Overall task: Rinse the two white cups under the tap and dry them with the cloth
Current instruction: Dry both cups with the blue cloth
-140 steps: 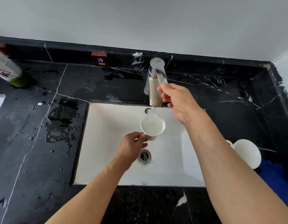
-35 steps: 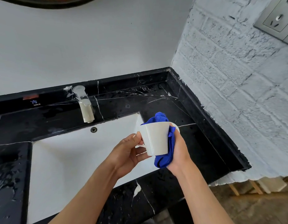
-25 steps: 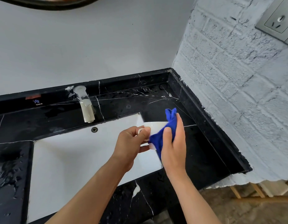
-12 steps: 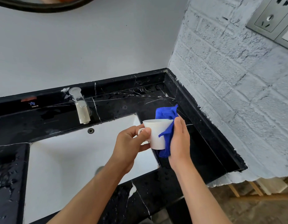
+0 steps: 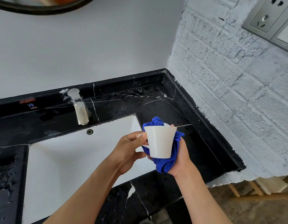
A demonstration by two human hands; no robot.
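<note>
A white cup [image 5: 159, 141] is held upright above the right edge of the white sink [image 5: 62, 162]. My left hand [image 5: 128, 151] pinches its handle on the left side. My right hand [image 5: 180, 160] cups a blue cloth [image 5: 166, 164] against the cup's far side and underside; a fold of cloth sticks up behind the rim. The metal tap [image 5: 78, 107] stands at the back of the sink, and no water runs from it. A sliver of white shows behind the cup's rim; I cannot tell what it is.
The black marble counter [image 5: 180, 109] is wet and wraps around the sink, ending at a white brick wall [image 5: 228, 94] on the right. A wall socket [image 5: 266, 16] sits high on that wall. Beyond the counter's right end, wooden legs stand on a brown floor.
My right hand has slid the cloth from the near side of the cup round to its far side and bottom. The cup stays in my left hand, now fully visible.
</note>
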